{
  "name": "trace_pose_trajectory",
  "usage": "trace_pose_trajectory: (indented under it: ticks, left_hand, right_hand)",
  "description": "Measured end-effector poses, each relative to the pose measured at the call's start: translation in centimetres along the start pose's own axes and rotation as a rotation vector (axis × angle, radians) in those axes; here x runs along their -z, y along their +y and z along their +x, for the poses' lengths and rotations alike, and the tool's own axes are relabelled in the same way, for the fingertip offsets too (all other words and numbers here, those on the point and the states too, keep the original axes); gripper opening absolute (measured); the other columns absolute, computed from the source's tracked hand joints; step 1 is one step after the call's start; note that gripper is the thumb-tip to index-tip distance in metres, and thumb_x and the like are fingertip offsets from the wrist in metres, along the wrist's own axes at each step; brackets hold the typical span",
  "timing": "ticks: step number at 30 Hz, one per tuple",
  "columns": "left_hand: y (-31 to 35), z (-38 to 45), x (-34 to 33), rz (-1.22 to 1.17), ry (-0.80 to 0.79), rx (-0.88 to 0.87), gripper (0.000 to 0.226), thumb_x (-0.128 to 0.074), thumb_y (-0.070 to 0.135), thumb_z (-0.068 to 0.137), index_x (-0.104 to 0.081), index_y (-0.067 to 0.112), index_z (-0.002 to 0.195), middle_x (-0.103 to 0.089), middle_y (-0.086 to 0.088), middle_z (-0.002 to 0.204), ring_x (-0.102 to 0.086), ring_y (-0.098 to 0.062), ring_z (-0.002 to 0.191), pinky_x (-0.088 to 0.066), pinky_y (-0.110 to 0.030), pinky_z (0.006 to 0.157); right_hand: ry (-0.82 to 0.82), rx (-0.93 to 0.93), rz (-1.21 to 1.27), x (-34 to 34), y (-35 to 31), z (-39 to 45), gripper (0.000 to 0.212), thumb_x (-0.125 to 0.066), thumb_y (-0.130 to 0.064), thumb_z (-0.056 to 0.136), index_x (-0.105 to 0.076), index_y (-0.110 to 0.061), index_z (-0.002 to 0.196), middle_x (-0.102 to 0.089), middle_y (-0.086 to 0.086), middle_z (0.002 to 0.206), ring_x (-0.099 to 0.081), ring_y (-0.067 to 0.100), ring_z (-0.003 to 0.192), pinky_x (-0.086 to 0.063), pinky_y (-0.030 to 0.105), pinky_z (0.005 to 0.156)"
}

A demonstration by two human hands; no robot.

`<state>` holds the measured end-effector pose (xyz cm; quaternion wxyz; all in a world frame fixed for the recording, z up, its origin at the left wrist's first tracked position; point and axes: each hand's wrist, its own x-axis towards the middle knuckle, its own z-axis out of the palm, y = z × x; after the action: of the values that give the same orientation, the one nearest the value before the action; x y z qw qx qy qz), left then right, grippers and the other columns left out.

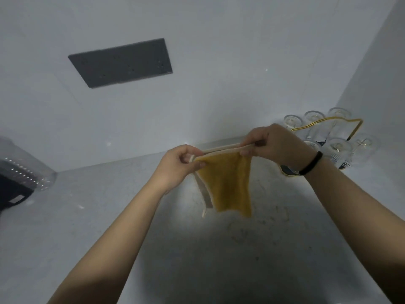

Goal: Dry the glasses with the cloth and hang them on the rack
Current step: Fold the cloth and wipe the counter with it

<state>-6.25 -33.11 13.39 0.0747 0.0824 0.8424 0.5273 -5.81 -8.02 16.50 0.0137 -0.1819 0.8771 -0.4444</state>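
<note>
Both bare forearms reach up from the near edge and converge toward the middle. The left hand (178, 164) is raised with thumb and curled fingers pinching together, palm side turned toward the right. The right hand (277, 143) sits slightly higher and farther, knuckles up, its fingers curled and pinching too, though the fingertips look blurred. A dark band (310, 163) circles the right wrist.

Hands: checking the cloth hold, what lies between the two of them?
In the head view, the yellow cloth's cream-edged top hem stretches between left hand and right hand; the rest hangs below.
</note>
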Motion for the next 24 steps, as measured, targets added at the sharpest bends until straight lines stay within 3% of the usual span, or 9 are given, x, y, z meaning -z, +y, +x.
trace_pose_trajectory:
  ticks: [2, 4, 8, 12, 15, 19, 21, 24]
  left_hand:
    - [-0.1, -0.2, 1.2, -0.004, -0.017, 0.038, 0.021, -0.078, 0.006, 0.078, -0.069, 0.025, 0.080, -0.043, 0.013, 0.054, -0.042, -0.003, 0.053, -0.044, -0.019, 0.063]
    - [0.0, -0.2, 2.1, -0.022, -0.005, 0.047, 0.020, -0.077, 0.003, 0.078, -0.068, 0.021, 0.078, -0.055, 0.017, 0.051, -0.051, 0.002, 0.052, -0.047, -0.012, 0.061]
    - [0.1, -0.5, 3.3, -0.067, 0.027, 0.042, 0.017, -0.077, 0.001, 0.076, -0.070, 0.016, 0.076, -0.070, -0.001, 0.072, -0.065, -0.012, 0.071, -0.054, -0.025, 0.076]
    - [0.3, -1.2, 4.0, -0.091, 0.006, 0.023, 0.016, -0.079, -0.001, 0.073, -0.072, 0.010, 0.082, -0.075, -0.011, 0.082, -0.070, -0.023, 0.080, -0.056, -0.032, 0.081]
    - [-0.3, -1.5, 5.1, -0.226, -0.100, 0.042, 0.019, -0.075, -0.005, 0.074, -0.067, 0.009, 0.084, -0.070, 0.006, 0.064, -0.068, -0.010, 0.066, -0.058, -0.028, 0.074]
    - [-1.6, -1.2, 6.5, -0.444, -0.238, 0.160, 0.036, -0.075, 0.007, 0.063, -0.066, 0.010, 0.097, -0.075, 0.000, 0.078, -0.072, -0.013, 0.075, -0.057, -0.023, 0.065]
    - [-2.9, -0.3, 6.7, -0.416, -0.241, 0.218, 0.041, -0.077, 0.013, 0.061, -0.069, 0.013, 0.101, -0.077, -0.003, 0.090, -0.073, -0.015, 0.084, -0.058, -0.024, 0.070]
    - [-6.1, 1.7, 5.4, -0.166, -0.178, 0.258, 0.032, -0.079, 0.013, 0.073, -0.070, 0.018, 0.103, -0.074, -0.005, 0.102, -0.072, -0.009, 0.082, -0.056, -0.016, 0.068]
  right_hand:
    - [-0.015, 0.013, -0.082, -0.6, -1.3, 0.3, 0.011, -0.075, -0.021, 0.072, -0.073, -0.021, 0.083, -0.069, 0.003, 0.079, -0.063, 0.016, 0.076, -0.052, 0.035, 0.075]
    - [0.005, 0.001, -0.123, -0.7, -2.0, 0.5, 0.015, -0.077, -0.024, 0.070, -0.073, -0.017, 0.083, -0.070, 0.004, 0.080, -0.063, 0.019, 0.076, -0.052, 0.040, 0.077]
    - [0.105, -0.070, -0.138, -1.1, -2.7, 0.4, 0.017, -0.079, -0.027, 0.067, -0.072, -0.018, 0.080, -0.071, 0.005, 0.077, -0.065, 0.023, 0.075, -0.053, 0.042, 0.078]
    - [0.155, -0.151, -0.005, -2.0, -2.8, 0.0, 0.012, -0.078, -0.020, 0.070, -0.072, -0.021, 0.079, -0.073, 0.008, 0.078, -0.067, 0.028, 0.079, -0.052, 0.032, 0.078]
    - [0.092, -0.167, 0.129, -2.3, -2.7, -0.6, 0.012, -0.077, -0.018, 0.070, -0.073, -0.019, 0.081, -0.073, 0.009, 0.080, -0.067, 0.028, 0.081, -0.053, 0.035, 0.081]
    - [0.002, -0.164, 0.357, -3.0, -2.4, -0.2, 0.020, -0.076, -0.013, 0.069, -0.073, -0.020, 0.088, -0.071, -0.002, 0.076, -0.067, 0.013, 0.073, -0.053, 0.019, 0.068]
    - [-0.012, -0.203, 0.358, -3.8, -1.4, 1.0, 0.023, -0.075, -0.010, 0.072, -0.071, -0.017, 0.093, -0.070, -0.004, 0.073, -0.066, 0.008, 0.070, -0.051, 0.014, 0.063]
    - [-0.029, -0.304, 0.175, -6.6, 1.5, 3.4, 0.023, -0.072, -0.012, 0.076, -0.067, -0.013, 0.098, -0.069, 0.009, 0.086, -0.065, 0.014, 0.071, -0.053, 0.016, 0.060]
